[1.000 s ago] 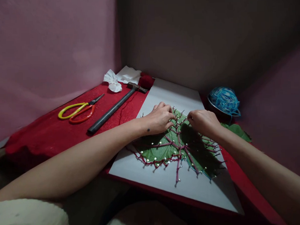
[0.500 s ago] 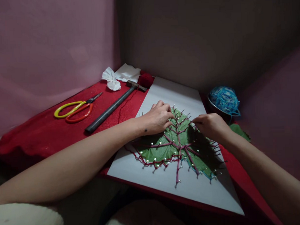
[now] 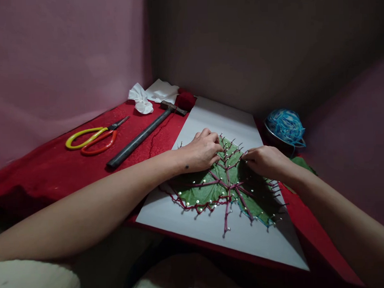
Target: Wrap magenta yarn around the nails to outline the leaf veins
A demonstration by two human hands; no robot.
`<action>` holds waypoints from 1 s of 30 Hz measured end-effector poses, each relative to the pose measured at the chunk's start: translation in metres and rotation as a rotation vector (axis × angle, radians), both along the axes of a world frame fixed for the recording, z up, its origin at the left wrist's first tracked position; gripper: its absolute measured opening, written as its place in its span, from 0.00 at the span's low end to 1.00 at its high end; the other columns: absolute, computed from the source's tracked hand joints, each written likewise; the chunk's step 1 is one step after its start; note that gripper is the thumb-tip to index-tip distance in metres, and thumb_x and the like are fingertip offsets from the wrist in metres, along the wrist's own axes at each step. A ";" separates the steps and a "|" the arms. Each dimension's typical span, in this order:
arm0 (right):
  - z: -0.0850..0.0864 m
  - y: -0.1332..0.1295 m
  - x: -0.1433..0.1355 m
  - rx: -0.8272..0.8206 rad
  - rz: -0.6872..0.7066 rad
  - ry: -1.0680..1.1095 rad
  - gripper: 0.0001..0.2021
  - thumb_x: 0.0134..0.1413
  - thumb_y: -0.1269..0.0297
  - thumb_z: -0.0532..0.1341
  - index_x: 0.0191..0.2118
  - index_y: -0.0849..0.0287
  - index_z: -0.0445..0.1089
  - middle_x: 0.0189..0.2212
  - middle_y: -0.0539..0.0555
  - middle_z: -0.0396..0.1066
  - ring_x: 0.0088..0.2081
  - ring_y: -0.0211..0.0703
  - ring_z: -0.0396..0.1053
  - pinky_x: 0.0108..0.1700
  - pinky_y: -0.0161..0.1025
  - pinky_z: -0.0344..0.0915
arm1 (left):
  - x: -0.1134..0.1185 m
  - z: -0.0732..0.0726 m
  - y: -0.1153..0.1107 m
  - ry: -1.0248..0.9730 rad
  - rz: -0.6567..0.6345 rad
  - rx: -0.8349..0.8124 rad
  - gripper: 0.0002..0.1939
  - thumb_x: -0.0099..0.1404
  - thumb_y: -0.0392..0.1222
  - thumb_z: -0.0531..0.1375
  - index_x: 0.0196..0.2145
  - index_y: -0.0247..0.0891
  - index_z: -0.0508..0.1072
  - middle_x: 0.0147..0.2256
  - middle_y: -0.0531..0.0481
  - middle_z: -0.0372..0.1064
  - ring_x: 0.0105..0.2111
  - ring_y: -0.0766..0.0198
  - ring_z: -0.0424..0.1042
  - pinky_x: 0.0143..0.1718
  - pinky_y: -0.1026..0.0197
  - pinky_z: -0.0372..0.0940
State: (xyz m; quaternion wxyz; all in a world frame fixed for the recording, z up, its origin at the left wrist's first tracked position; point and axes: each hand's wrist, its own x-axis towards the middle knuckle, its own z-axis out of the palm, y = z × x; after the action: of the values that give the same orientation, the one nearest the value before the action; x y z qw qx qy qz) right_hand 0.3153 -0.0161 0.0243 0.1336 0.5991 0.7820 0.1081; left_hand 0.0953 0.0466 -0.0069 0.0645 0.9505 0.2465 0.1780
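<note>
A green leaf (image 3: 202, 195) lies on a white board, ringed and crossed by several small nails. Purple yarn (image 3: 227, 176) runs along its veins, dark red yarn (image 3: 194, 207) zigzags round the lower left edge, and blue yarn (image 3: 260, 220) follows the lower right edge. My left hand (image 3: 205, 150) rests over the leaf's upper left side, fingers curled down among the nails; what they hold, if anything, is hidden. At the right edge my right hand (image 3: 263, 160) is closed in a pinch beside the nails. Whatever is between its fingertips is too small to make out.
The white board (image 3: 222, 113) lies on a red cloth (image 3: 48, 170). To the left are scissors (image 3: 97, 137), a hammer (image 3: 144, 135), crumpled tissue (image 3: 141, 99) and a red yarn ball (image 3: 186, 101). Blue yarn (image 3: 285, 124) fills a bowl (image 3: 273, 137) at right. Walls stand close behind.
My right hand has shifted slightly left, closer in to the leaf's edge nails. My left hand stays in nearly the same place. The whole view has drifted a little.
</note>
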 end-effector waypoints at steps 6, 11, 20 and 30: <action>-0.001 -0.002 0.000 -0.027 0.054 0.028 0.14 0.51 0.68 0.52 0.33 0.56 0.76 0.37 0.54 0.76 0.35 0.41 0.71 0.35 0.34 0.60 | -0.001 -0.003 0.002 -0.015 -0.012 0.009 0.13 0.64 0.42 0.55 0.43 0.40 0.75 0.44 0.42 0.62 0.47 0.53 0.55 0.50 0.50 0.56; -0.005 -0.004 -0.003 0.037 -0.060 0.090 0.14 0.51 0.69 0.52 0.34 0.57 0.76 0.35 0.55 0.76 0.35 0.43 0.71 0.34 0.35 0.60 | -0.002 -0.003 0.003 -0.025 -0.005 0.005 0.12 0.64 0.41 0.55 0.42 0.40 0.75 0.43 0.42 0.63 0.47 0.53 0.55 0.49 0.50 0.56; 0.001 -0.003 -0.020 0.006 -0.203 0.141 0.14 0.48 0.66 0.53 0.32 0.54 0.77 0.26 0.53 0.75 0.26 0.40 0.67 0.27 0.35 0.53 | -0.003 -0.006 0.005 -0.031 -0.013 0.027 0.13 0.65 0.42 0.53 0.43 0.40 0.75 0.43 0.42 0.63 0.48 0.52 0.55 0.48 0.50 0.55; -0.006 -0.024 -0.037 0.057 -0.186 0.048 0.13 0.52 0.65 0.52 0.32 0.55 0.75 0.31 0.53 0.76 0.32 0.44 0.71 0.28 0.36 0.52 | -0.003 -0.002 0.001 -0.039 -0.023 0.012 0.12 0.64 0.41 0.55 0.42 0.40 0.75 0.43 0.42 0.63 0.47 0.52 0.55 0.49 0.50 0.57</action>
State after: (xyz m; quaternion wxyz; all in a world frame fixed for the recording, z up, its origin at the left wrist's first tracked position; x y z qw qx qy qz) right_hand 0.2786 -0.0402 0.0179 0.1070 0.6752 0.7225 0.1032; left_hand 0.0921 0.0479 -0.0088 0.0658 0.9500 0.2331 0.1970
